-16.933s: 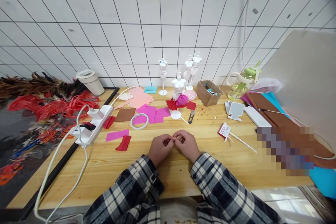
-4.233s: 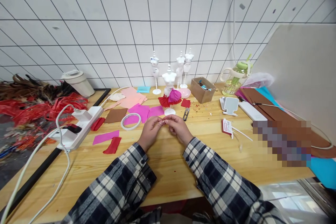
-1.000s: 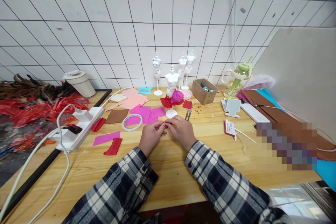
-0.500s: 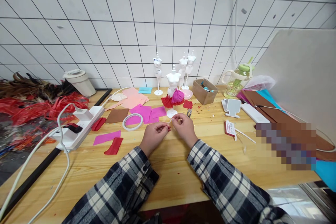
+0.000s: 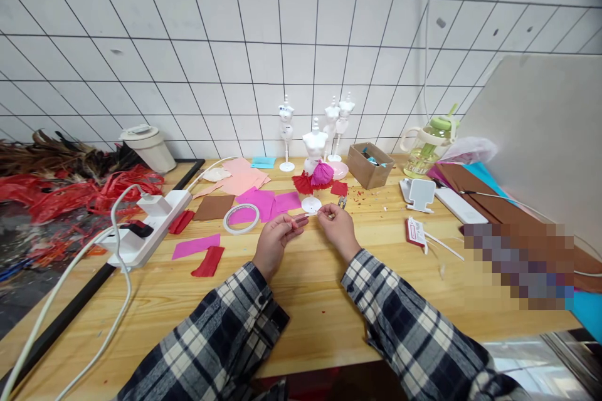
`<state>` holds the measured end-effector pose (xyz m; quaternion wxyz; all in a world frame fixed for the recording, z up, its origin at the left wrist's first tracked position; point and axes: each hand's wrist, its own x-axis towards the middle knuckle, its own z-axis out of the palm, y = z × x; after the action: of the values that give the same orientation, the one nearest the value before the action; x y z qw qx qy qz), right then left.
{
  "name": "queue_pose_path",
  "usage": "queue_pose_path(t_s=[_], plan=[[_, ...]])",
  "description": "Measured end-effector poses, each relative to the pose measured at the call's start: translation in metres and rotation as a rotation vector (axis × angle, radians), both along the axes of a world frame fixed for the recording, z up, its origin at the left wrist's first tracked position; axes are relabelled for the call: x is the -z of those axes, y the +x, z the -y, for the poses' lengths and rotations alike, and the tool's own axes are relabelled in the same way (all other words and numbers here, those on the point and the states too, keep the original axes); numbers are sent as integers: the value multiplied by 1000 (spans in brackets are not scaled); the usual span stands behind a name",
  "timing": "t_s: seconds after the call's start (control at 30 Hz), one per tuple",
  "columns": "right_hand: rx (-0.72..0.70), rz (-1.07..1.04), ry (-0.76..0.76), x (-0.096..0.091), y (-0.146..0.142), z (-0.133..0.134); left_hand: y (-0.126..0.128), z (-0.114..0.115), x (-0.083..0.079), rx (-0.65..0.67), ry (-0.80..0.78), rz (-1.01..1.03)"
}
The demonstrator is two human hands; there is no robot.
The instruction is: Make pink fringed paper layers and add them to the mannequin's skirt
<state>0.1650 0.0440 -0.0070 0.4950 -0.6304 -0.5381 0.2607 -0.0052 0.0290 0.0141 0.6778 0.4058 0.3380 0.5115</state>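
Observation:
Over the middle of the table, my right hand point(image 5: 339, 229) is closed in a pinch on a thin white strip point(image 5: 311, 213). The strip spans the small gap to the fingertips of my left hand point(image 5: 275, 241), whose thumb and fingers hold its other end, with the fingers somewhat stretched out. Just behind the hands stands a small white dress form point(image 5: 315, 143) on a round base, wearing a pleated red piece point(image 5: 302, 184) and a gathered magenta piece point(image 5: 322, 173). A white tape roll point(image 5: 241, 218) lies left of my left hand, partly over magenta paper point(image 5: 260, 202).
More white dress forms point(image 5: 286, 128) stand by the wall, near a cardboard box point(image 5: 370, 166). Red strips point(image 5: 207, 262), a brown sheet point(image 5: 214, 207) and a power strip point(image 5: 157, 225) lie left. A green-lidded bottle point(image 5: 429, 144) and a phone stand point(image 5: 418, 194) are right.
The fingers of my left hand have straightened out, and more of the white strip shows between the hands. The whole view has shifted slightly.

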Motion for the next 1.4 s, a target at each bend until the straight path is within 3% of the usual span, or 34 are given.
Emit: queue_pose_path(t_s=[0.4,0.57,0.7,0.87,0.93,1.03,1.1,1.2,1.3,1.33,1.4], plan=[[150,-113,47,-1,7,-3,2,4,-4,70,-137,192],[203,-393,210,-32,15,13,1,2,-5,74,-183,224],[386,-424,413,-69,48,13,0,-1,-3,72,-209,228],[598,36,515,-99,116,-33,1,-6,3,101,-205,216],[670,274,409,-98,144,-58,1,-7,6,101,-208,219],[512,530,123,-90,175,-88,0,-11,9,91,-178,230],[486,596,23,-88,185,-96,-1,-14,11,91,-157,252],[607,560,113,-91,174,-87,-2,-18,12,101,-159,307],[732,351,465,-88,126,-54,-2,-21,11,138,-183,399],[704,265,548,-82,103,-40,-2,-22,11,153,-192,433],[496,133,574,-67,56,-15,-4,-22,9,178,-203,486]])
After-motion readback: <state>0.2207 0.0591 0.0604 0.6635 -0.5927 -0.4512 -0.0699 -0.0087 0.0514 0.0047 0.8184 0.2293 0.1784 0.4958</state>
